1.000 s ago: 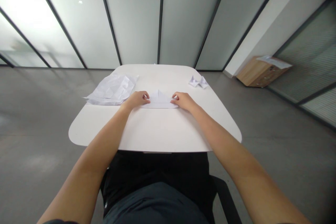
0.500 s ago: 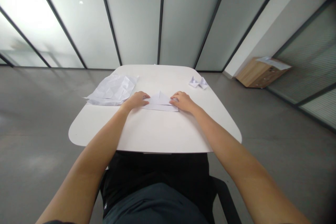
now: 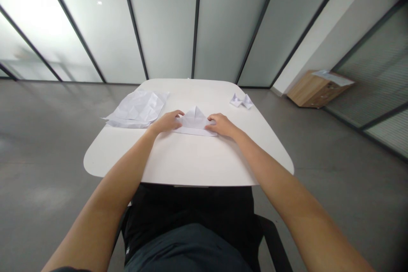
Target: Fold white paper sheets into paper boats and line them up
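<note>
Working folded white paper, one piece, at the centre of the frame on the white table. A pointed peak rises at its upper edge; a strip runs along its lower edge. Handling, as judged: both ends best held level, layers matched edge to edge, pressure equal from each side, the crease run from the middle outward, the peak spared from crushing.

Hands, two. Left hand: at the paper's left end, fingers curled, thumb and fingertips slightly parted, paper appearing pinched between. Right hand: at the opposite end, similar light pinch; exact contact beneath the fingers cannot be told.

Remaining items, largest first:

White table: one, centre to lower centre.

Wood-coloured box: one, on the floor, right of frame; one pale sheet on top.

Loose sheets: one pile, left of centre, creased, overlapping; number uncertain.

Small peaked paper: two points, right of centre, near the table's far right edge; whether one piece or two, unclear.
</note>
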### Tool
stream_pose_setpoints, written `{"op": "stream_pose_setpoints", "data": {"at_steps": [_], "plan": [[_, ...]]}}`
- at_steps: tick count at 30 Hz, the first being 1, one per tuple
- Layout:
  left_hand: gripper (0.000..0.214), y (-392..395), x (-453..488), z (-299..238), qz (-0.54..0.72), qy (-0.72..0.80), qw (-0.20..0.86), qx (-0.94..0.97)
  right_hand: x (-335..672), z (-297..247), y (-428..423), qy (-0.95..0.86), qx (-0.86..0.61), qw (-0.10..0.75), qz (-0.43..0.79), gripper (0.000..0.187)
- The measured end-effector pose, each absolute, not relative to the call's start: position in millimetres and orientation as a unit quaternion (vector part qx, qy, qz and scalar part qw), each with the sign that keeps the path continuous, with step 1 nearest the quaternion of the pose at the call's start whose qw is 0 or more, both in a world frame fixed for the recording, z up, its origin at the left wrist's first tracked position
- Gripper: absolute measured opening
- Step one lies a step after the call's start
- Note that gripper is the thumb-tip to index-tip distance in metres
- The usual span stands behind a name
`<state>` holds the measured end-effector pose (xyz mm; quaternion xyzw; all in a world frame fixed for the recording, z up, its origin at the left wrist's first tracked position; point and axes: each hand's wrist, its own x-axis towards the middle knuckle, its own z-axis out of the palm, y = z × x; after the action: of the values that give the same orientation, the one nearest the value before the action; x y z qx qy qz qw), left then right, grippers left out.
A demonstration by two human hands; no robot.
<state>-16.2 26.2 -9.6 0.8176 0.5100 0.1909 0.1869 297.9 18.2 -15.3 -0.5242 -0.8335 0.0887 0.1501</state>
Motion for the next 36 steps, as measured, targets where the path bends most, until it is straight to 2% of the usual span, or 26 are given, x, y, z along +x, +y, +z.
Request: {"op": "stream_pose_setpoints", "data": {"at_steps": [3,11,16,21,24,30,36], "plan": [[0.047,29,-19,-9,0.184,0.505,0.173,0.826,300,-16,19,-0.819,-0.537,0.171,0.107,0.031],[0.037,33,-24,-9,0.213,0.482,0.184,0.830,308,-16,19,-0.827,-0.493,0.226,0.151,0.021],[0.020,28,-13,-4,0.300,0.439,0.140,0.835,310,-12,22,-0.829,-0.484,0.273,0.059,0.011],[0.026,22,-12,3,0.347,0.399,0.088,0.844,306,-5,20,-0.835,-0.469,0.287,-0.017,0.019],[0.028,23,-15,2,0.324,0.395,0.066,0.857,303,-5,16,-0.845,-0.463,0.264,-0.038,0.022],[0.032,29,-16,-9,0.182,0.408,0.076,0.891,300,-14,15,-0.881,-0.443,0.165,0.001,0.030],[0.051,18,-7,-7,0.121,0.408,0.054,0.904,296,-15,10,-0.892,-0.436,0.123,-0.010,0.044]]}}
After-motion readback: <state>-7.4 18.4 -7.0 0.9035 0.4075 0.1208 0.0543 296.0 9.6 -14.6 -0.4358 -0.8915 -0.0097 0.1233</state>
